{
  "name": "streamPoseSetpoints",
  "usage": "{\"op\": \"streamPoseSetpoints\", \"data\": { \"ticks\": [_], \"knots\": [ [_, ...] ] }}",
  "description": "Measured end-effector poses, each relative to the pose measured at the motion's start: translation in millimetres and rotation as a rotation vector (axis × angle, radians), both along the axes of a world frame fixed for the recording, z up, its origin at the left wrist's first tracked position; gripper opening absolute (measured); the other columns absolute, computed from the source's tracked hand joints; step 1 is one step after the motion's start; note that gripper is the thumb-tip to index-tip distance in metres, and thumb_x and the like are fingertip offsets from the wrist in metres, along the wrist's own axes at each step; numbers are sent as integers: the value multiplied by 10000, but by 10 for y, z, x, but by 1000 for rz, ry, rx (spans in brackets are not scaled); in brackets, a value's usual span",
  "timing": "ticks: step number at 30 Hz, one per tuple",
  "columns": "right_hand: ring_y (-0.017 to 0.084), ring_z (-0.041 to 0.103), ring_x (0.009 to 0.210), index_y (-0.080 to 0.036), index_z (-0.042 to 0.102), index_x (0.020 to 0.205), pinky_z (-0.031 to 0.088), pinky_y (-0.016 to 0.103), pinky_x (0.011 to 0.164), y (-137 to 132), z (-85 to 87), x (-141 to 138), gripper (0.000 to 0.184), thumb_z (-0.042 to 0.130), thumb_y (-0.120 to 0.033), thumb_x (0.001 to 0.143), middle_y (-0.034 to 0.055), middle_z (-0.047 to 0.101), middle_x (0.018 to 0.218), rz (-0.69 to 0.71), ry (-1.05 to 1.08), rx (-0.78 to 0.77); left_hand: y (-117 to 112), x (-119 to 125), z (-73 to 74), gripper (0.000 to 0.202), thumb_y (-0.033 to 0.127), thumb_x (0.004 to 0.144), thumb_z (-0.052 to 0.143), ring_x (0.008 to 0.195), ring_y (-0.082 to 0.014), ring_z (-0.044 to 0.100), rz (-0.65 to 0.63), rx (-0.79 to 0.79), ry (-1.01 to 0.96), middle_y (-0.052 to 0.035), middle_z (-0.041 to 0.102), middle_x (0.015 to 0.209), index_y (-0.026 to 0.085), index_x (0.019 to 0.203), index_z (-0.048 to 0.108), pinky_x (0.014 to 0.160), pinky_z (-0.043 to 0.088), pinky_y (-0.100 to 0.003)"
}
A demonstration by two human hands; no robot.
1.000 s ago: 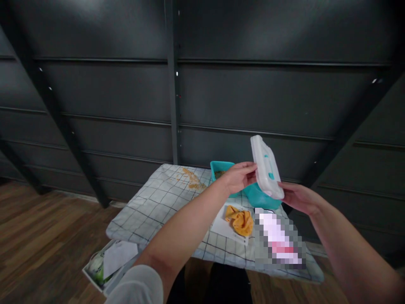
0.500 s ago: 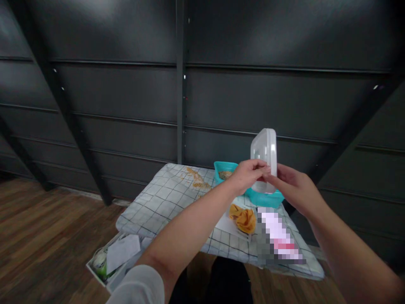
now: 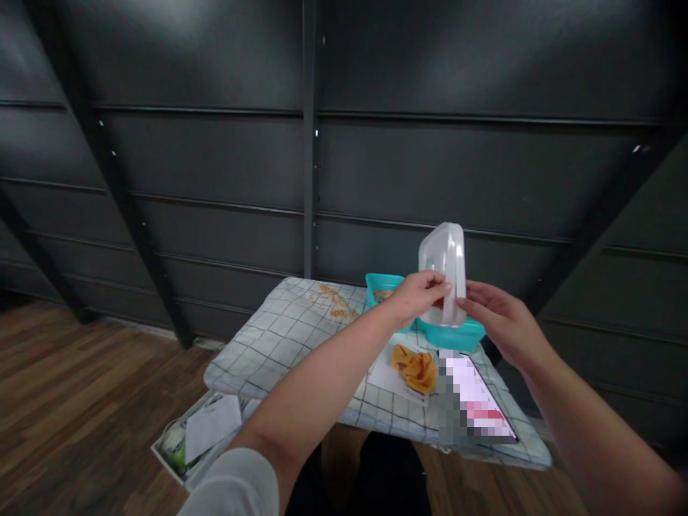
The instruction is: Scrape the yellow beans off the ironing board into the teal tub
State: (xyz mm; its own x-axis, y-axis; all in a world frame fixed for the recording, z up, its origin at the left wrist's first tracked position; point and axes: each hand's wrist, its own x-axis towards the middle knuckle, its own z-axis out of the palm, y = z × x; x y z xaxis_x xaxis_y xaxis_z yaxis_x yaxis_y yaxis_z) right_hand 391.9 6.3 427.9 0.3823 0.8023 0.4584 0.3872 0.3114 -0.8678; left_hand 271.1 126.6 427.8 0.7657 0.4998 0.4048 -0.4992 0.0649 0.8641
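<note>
A translucent plastic container (image 3: 439, 251) is held on its side above a turquoise basin (image 3: 454, 335). My left hand (image 3: 422, 295) grips it from the left, with the fingers bent against its lower part. From the right, my right hand (image 3: 497, 312) holds the pale flat edge between thumb and fingers. A second turquoise basin (image 3: 384, 279), partly covered by my left hand, has grain-like bits in it. Below my hands lies a crumpled orange cloth (image 3: 416, 369), and a phone-like device with a lit, pixelated screen (image 3: 478, 394) is to its right.
The table has a white checked cloth (image 3: 258, 344), with yellowish grains (image 3: 338, 304) scattered at the back. Under the orange cloth is a white sheet (image 3: 384, 380). A box (image 3: 188, 466) of papers and other items stands low on the left. A dark panelled wall (image 3: 226, 158) rises behind.
The container has shifted slightly left and down in the view, still between both hands. My right hand's fingers are a little more spread along its edge.
</note>
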Motion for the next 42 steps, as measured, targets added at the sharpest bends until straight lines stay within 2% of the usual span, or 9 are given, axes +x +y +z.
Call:
{"op": "streamPoseSetpoints", "data": {
  "ticks": [5,9,15,19,22,26,30,36,42],
  "knots": [
    [304,672,1151,-243,673,1200,549,476,992,199,-89,241,484,711,-534,815,105,722,1212,-314,-5,67,220,-235,212,127,185,857,711,687,-87,541,-31,-135,-80,33,564,756,171,826,589,718,469,-235],
    [304,644,1223,-262,522,1402,566,460,978,500,-76,326,664,719,-504,815,129,642,1373,-249,152,-22,402,-323,280,113,184,877,687,723,-108,588,-43,-238,-57,17,607,798,182,849,577,788,491,-269],
    [304,678,1158,-229,629,1299,586,428,923,851,-40,203,542,683,-512,840,143,685,1317,-206,38,-182,534,-211,-6,86,102,885,613,679,-129,619,-16,-366,14,-9,638,759,169,844,578,770,511,-301],
    [306,706,1084,-247,683,1257,594,403,865,825,-112,204,558,758,-504,768,122,715,1276,-92,-90,-275,601,-174,-194,73,112,876,610,662,-137,634,-13,-399,22,-10,645,744,175,858,578,709,526,-285],
    [300,714,1036,-225,689,1265,590,395,850,757,-172,225,601,795,-429,709,115,732,1239,-44,-103,-303,638,-178,-237,70,99,860,598,662,-159,652,-29,-415,29,-29,657,743,169,859,593,684,543,-297],
    [285,720,1000,-176,692,1261,585,370,824,732,-200,277,605,780,-336,683,135,744,1196,-101,-4,-225,722,-216,-229,95,80,858,555,611,-148,632,-16,-451,22,-24,635,695,158,844,607,628,530,-270],
    [294,736,887,-180,691,1277,595,398,744,710,-141,452,625,767,-353,682,125,767,1112,-228,54,-145,885,-298,-252,107,72,849,541,567,-115,580,71,-511,6,0,593,661,160,811,587,580,495,-230],
    [373,644,1195,-221,771,1138,499,524,1026,598,-12,725,505,789,-431,679,124,664,1363,-553,-325,31,1094,-328,-388,178,92,922,468,615,-122,584,220,-578,133,-25,593,678,144,814,599,622,514,-250],
    [392,590,1281,-163,778,1137,418,514,1124,615,-74,604,526,749,-439,690,174,634,1393,-561,-478,-90,1243,-194,-566,265,396,992,559,688,-119,597,376,-574,404,-7,638,844,142,1001,634,660,532,-289]
  ]
}}
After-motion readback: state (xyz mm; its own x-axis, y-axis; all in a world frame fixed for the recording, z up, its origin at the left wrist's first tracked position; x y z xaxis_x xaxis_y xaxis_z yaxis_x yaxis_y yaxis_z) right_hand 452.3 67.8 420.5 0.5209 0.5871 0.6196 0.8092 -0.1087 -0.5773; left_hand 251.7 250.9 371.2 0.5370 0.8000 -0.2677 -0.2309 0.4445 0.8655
